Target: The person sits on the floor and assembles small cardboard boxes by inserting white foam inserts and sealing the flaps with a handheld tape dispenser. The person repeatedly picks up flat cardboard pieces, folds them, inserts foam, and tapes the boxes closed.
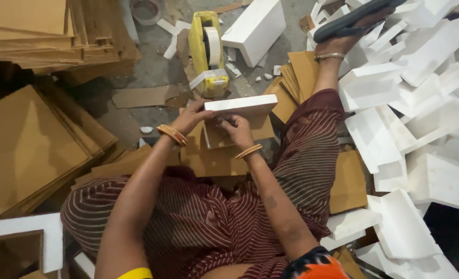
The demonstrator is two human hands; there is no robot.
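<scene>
1. Foam block (247,105), white and flat, sits over a brown cardboard piece (224,135), held above the person's lap at mid-floor.
2. Left hand (190,118) grips the block's left end, fingers closed on its edge.
3. Right hand (235,129) is curled under the block, pressing on the cardboard.
4. Yellow tape dispenser (207,54) stands on the floor just beyond the block.
5. Foam pieces (421,113) are piled along the right edge; cardboard sheets (28,150) are stacked at left.
</scene>
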